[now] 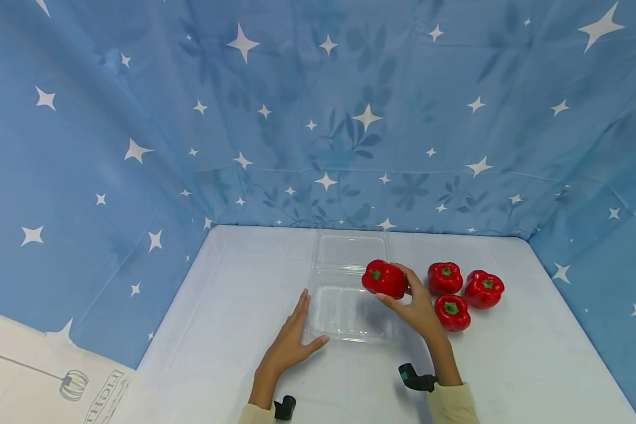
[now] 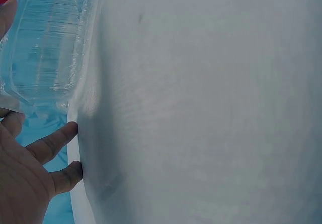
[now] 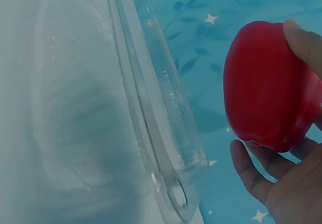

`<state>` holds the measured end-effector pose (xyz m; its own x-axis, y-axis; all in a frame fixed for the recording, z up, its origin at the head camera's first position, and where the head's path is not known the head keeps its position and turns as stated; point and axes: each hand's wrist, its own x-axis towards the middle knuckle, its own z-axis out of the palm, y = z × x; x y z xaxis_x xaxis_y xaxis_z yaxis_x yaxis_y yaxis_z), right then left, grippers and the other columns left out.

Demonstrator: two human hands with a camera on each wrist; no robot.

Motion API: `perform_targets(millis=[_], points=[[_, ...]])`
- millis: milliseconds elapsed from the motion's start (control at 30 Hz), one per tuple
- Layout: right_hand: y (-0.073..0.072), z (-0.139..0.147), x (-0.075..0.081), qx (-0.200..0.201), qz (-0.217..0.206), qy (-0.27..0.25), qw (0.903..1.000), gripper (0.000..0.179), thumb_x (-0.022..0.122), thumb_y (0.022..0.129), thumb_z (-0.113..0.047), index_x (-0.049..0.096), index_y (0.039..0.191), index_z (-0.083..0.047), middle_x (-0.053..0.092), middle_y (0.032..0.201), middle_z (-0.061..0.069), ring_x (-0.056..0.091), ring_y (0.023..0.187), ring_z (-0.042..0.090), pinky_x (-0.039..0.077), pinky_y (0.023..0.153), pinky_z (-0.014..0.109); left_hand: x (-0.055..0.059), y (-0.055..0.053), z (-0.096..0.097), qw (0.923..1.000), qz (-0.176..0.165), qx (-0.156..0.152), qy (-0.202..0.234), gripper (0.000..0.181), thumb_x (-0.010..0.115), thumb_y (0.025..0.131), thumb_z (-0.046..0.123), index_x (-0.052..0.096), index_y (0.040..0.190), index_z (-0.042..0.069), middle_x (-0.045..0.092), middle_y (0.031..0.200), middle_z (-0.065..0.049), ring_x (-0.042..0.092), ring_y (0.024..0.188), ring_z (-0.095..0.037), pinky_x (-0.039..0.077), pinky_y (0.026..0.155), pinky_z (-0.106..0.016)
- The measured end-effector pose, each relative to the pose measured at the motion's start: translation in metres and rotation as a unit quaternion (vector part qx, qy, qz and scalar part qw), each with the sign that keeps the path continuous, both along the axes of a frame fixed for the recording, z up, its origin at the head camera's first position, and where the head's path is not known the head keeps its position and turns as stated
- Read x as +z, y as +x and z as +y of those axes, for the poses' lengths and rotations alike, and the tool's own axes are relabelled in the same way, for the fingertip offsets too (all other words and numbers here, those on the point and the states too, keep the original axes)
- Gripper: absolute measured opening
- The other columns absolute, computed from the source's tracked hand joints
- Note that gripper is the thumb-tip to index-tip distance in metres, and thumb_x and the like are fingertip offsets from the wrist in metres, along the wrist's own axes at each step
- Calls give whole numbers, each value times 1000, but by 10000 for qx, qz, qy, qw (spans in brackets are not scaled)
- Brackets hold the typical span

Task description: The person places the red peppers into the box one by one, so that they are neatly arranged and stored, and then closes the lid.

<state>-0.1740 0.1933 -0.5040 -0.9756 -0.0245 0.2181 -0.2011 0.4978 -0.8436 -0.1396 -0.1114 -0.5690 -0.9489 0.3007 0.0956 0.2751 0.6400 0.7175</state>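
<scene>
1. Fingers (image 3: 261, 171) of the right hand (image 1: 416, 306) curl round a red pepper (image 1: 384, 278), thumb on top, holding it in the air just above the right edge of the tray.
2. Left hand (image 1: 291, 338) lies flat on the worktop (image 1: 233, 306), fingers straight and slightly spread, thumb tip touching the tray's near left corner, steadying it.
3. Clear plastic tray (image 1: 344, 312) sits open in the middle, its hinged lid (image 1: 350, 250) laid back behind it; I see nothing inside it.
4. Three more red peppers wait in a cluster to the right: one (image 1: 444, 277) beside the hand, one (image 1: 484, 288) furthest right, one (image 1: 453, 312) nearest the wrist.
5. By the look of it the work has barely begun: the first pepper is lifted but not yet in, three remain on the cloth, and the lid stays open.
6. Blue starred fabric (image 1: 318, 118) hangs behind and at both sides.
</scene>
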Motion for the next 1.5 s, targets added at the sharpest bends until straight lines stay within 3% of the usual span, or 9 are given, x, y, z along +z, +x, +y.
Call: perform_targets(millis=[300,567,767,1067,1233,1500], points=[[-9,-4,-6,272,-144,-370,9988,87,85,75,-33,38,147,-18,46,146,10,46,130,33,54,92,53,0,0,1,9999,131,-15,-50,104,68,85,54,5,159,16,6,166,-5,18,151,-29,31,115,-57],[-24,-11,-3,492,-488,-572,9959,84,83,77,-24,35,145,-15,45,145,15,45,131,39,53,92,54,2,-1,0,9999,119,15,-30,102,69,86,52,6,159,17,4,166,2,18,151,-27,30,116,-56],[-32,-20,0,455,-765,-529,9946,86,84,77,-29,32,143,-12,45,143,17,46,130,38,52,95,54,2,-2,1,10000,34,58,-1,103,70,84,52,6,159,19,3,166,5,18,151,-26,30,116,-56],[-43,-31,0,420,-712,-465,9955,83,84,76,-32,39,141,-11,47,141,16,46,128,36,52,96,53,3,-3,1,10000,45,37,-4,103,68,85,53,7,159,16,2,166,6,18,151,-26,30,116,-56],[-46,-39,-2,353,-881,-411,9946,83,84,75,-33,40,141,-10,48,141,16,46,129,37,52,96,53,2,-2,1,10000,-3,25,-10,103,69,85,53,8,159,16,2,166,9,18,151,-24,30,116,-56],[-49,-52,-8,235,-1030,-510,9931,84,85,74,-32,39,141,-11,48,141,15,48,128,35,54,94,51,-2,-1,2,10000,59,8,31,102,65,85,59,10,158,14,5,166,4,21,150,-29,32,114,-57]])
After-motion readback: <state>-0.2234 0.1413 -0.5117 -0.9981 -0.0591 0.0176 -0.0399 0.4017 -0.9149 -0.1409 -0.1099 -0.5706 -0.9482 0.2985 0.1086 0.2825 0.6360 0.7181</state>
